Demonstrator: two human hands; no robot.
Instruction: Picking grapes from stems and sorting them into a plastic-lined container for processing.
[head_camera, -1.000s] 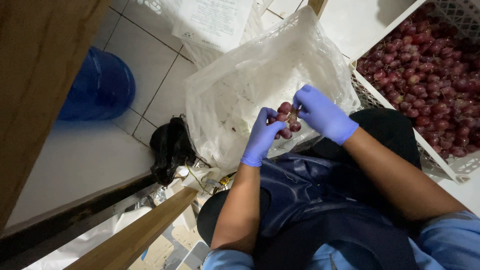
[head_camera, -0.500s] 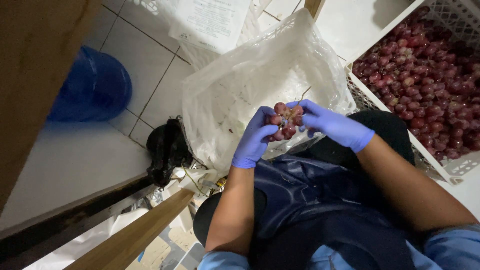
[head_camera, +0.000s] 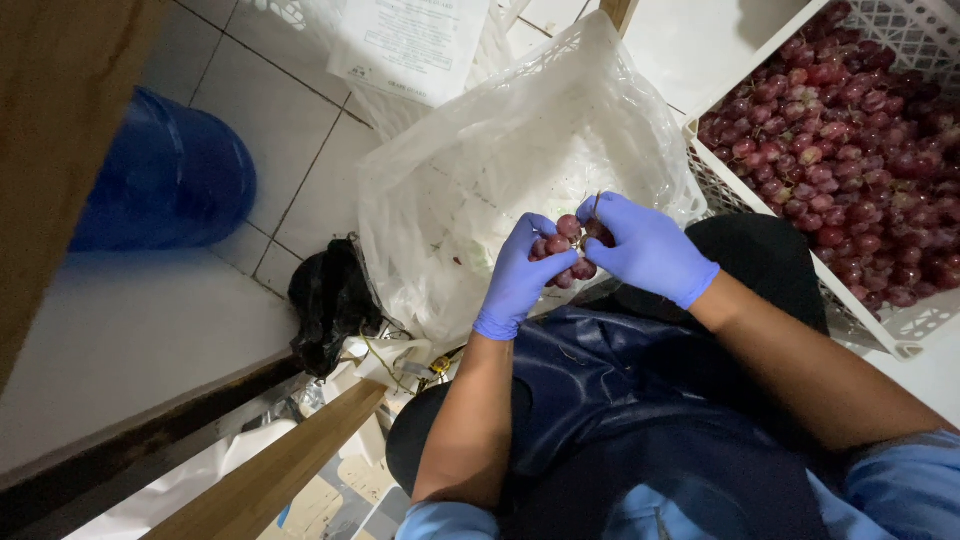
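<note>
Both my hands wear blue gloves and meet over a small bunch of red grapes (head_camera: 571, 250). My left hand (head_camera: 523, 274) cups the bunch from the left and below. My right hand (head_camera: 645, 247) pinches its top from the right, with a thin stem sticking up between the fingers. The bunch hangs in front of a large clear plastic bag (head_camera: 480, 170) that stands open on the floor. A dark blue apron (head_camera: 600, 390) covers my lap below the hands.
A white plastic crate (head_camera: 905, 335) full of red grapes (head_camera: 850, 130) sits at the right. A blue barrel (head_camera: 165, 175) stands at the left on the tiled floor. A black bag (head_camera: 330, 300) lies beside the clear bag. Wooden beams (head_camera: 280, 465) cross the lower left.
My hands with the grape bunch have stayed together in front of the clear bag. The fingers have shifted around the bunch, and the right hand now pinches its top.
</note>
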